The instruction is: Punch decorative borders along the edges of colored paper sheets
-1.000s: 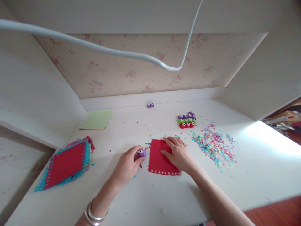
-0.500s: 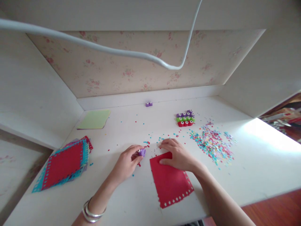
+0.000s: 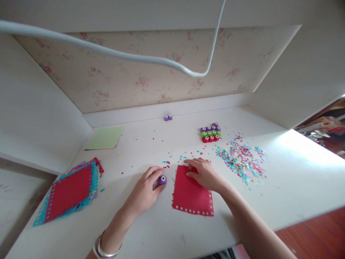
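Observation:
My left hand (image 3: 145, 189) rests on the white desk (image 3: 161, 233) with its fingers curled round a small purple paper punch (image 3: 162, 179), which sits on the desk. Just to its right lies a red paper sheet (image 3: 191, 196) with a row of punched holes along its near edge. My right hand (image 3: 205, 174) lies flat on the sheet's far right corner, fingers stretched out and pressing it down. Silver bangles circle my left wrist (image 3: 104, 248).
A stack of punched red and blue sheets (image 3: 70, 190) lies at the left. A pale green sheet (image 3: 104, 137) sits behind it. A cluster of purple, green and red punches (image 3: 210, 132), a lone purple punch (image 3: 168, 117) and a confetti pile (image 3: 242, 162) are farther back. A white cable (image 3: 134, 57) hangs overhead.
My right hand pulled the red sheet toward me and tilted it, then slid it back and squared it up. The left hand kept hold of the purple punch.

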### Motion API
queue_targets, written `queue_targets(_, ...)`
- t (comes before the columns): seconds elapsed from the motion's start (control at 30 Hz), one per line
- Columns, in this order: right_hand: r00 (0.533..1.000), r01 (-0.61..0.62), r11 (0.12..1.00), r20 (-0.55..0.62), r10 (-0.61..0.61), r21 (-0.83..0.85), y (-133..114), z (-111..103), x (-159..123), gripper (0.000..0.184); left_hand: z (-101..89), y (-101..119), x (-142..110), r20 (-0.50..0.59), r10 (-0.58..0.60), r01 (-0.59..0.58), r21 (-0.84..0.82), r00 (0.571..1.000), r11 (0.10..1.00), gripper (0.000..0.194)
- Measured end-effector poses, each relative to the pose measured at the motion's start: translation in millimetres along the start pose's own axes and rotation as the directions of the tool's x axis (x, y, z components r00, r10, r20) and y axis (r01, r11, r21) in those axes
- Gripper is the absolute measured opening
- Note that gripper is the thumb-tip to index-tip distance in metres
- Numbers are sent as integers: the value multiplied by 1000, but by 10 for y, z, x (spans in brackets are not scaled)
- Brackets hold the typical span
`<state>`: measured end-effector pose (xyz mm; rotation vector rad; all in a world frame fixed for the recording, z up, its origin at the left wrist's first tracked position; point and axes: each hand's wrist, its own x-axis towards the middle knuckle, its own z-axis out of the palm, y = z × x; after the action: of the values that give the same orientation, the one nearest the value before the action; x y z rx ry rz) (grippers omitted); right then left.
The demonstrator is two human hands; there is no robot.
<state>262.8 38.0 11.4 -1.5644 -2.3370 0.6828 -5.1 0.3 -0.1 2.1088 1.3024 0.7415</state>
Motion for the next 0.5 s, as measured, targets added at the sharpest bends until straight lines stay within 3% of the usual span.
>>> queue_targets(0.23,995,-95,995,10,95,-13,28,-39,-29,18,9,-26,-8,-3,-23,23,50,1000,998,27)
queue_targets(0.5,998,60,992,-35,-56,115,-35,-88,-37,17,40,10,-13,-16,-11,11,29,1000,1000,28)
